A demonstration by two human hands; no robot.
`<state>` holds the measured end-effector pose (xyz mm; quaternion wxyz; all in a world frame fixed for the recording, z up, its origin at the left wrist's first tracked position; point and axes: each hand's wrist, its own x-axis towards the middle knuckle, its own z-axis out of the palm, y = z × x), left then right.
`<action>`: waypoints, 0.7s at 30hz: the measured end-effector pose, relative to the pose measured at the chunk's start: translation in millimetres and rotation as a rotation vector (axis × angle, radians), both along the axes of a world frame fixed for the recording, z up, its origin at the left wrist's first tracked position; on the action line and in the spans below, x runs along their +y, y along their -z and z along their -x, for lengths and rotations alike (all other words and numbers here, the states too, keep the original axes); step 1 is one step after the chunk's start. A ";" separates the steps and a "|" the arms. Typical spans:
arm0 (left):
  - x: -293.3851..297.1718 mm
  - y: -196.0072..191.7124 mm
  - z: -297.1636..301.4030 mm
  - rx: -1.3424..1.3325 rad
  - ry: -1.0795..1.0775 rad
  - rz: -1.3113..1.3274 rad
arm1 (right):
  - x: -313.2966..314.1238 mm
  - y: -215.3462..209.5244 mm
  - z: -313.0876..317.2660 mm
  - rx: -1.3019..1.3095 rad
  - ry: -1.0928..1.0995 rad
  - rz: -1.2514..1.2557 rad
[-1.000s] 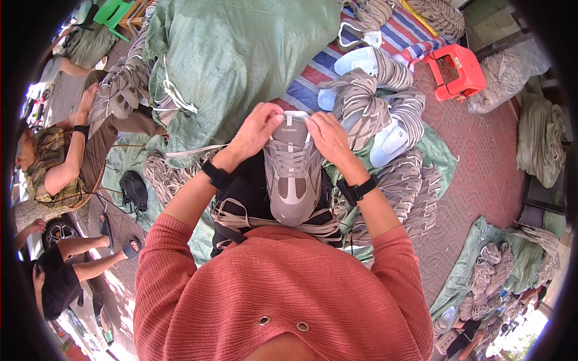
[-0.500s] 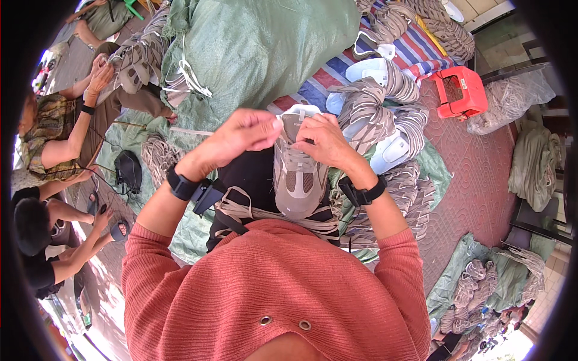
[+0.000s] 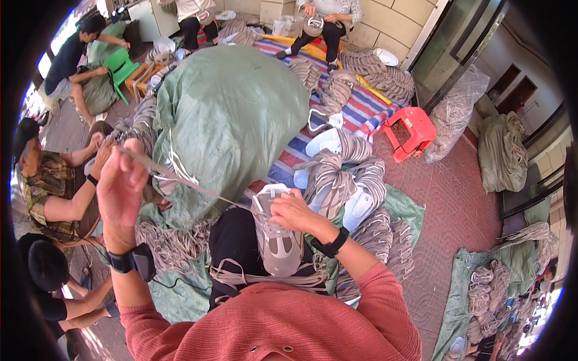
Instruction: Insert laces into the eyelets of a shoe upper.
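Note:
A grey-beige sneaker (image 3: 280,256) rests on my lap, its toe toward me. My left hand (image 3: 123,189) is raised at the left, fingers pinched on a flat beige shoelace (image 3: 191,182). The lace stretches in a nearly straight line from those fingers to the shoe's eyelets. At the shoe's upper right side, my right hand (image 3: 294,212) grips the upper near the tongue with curled fingers; whether it also pinches lace is hidden. Loose laces (image 3: 241,277) lie across my dark-trousered lap.
A big green sack (image 3: 235,114) stands ahead on a striped sheet (image 3: 289,157). Bundled shoe uppers (image 3: 325,180) are piled to the right, near a red stool (image 3: 412,133). More laces (image 3: 174,240) lie at left. Several people sit around, one beside a green chair (image 3: 120,69).
My left hand has swung away from the shoe to the upper left, drawing the lace out long. My right hand stays at the shoe. The view has tilted up, showing more people.

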<state>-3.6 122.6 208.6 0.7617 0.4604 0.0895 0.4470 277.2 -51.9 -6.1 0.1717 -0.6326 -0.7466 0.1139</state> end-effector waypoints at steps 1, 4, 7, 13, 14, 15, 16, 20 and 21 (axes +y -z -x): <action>6.7 -3.6 10.0 -0.024 0.007 0.005 | -0.6 1.1 -0.4 0.050 0.004 -0.021; 34.0 -6.8 50.5 -0.129 0.012 0.034 | -3.8 1.4 4.6 0.128 0.024 -0.202; 71.0 2.9 94.8 -0.247 0.087 -0.079 | 1.7 -3.5 7.9 0.003 0.048 0.042; 80.4 8.3 130.4 -0.103 -0.329 -0.045 | 5.9 1.3 -4.6 0.242 0.048 0.143; 80.6 9.3 131.5 -0.098 -0.328 -0.045 | 3.9 3.0 -4.5 0.377 0.081 0.142; 78.9 11.3 131.3 -0.023 -0.473 0.007 | 5.0 4.3 -7.4 0.396 0.072 0.193; 72.9 13.0 127.6 0.057 -0.624 0.069 | 4.9 -1.4 -9.2 0.401 0.068 0.209; 116.3 48.3 171.4 0.125 -0.587 -0.049 | -12.3 -26.9 -36.6 1.507 0.275 0.001; 135.0 55.3 200.8 0.100 -0.524 -0.079 | -20.4 -31.8 -45.0 1.954 0.245 -0.122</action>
